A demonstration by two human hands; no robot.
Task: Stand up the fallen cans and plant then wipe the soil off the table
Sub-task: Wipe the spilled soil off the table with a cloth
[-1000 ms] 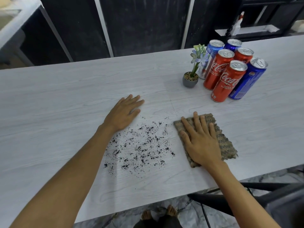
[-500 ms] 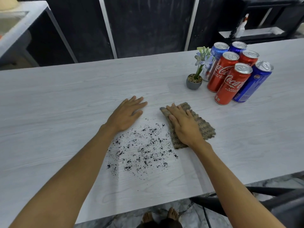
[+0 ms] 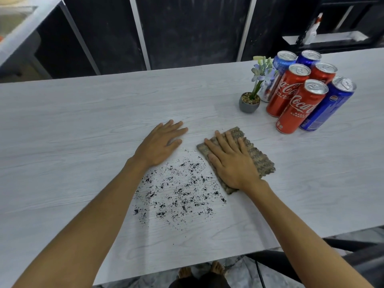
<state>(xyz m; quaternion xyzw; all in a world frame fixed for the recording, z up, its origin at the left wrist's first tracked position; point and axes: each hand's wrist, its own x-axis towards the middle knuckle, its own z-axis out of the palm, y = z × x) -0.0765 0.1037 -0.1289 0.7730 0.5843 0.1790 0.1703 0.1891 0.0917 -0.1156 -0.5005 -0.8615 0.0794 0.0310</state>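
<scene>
Your right hand [image 3: 232, 163] lay flat on the cloth [image 3: 257, 156], fingers spread and pressing it to the table [image 3: 83, 121] rather than pinching it. The cloth sat just right of the soil [image 3: 178, 192], its near-left edge touching the outermost specks. Your left hand [image 3: 162, 142] rested palm down, fingers together and empty, at the far edge of the patch, with the forearm lying along its left side.

The cans [image 3: 299, 104] and the plant [image 3: 249, 100] stood upright in a cluster at the far right, well apart from the mess, so wiping was the step in hand.

To do it well, you probably needed even pressure across the whole palm, so the leading edge stayed down and pushed grains instead of riding over them. One slow sweep in a single direction looked better than scrubbing, which would likely scatter loose bits. The left forearm was in the sweep's path and would have had to lift. Gathering the soil into one pile, then drawing it toward the near edge, seemed the tidy route; a cupped left hand there might have caught it.
</scene>
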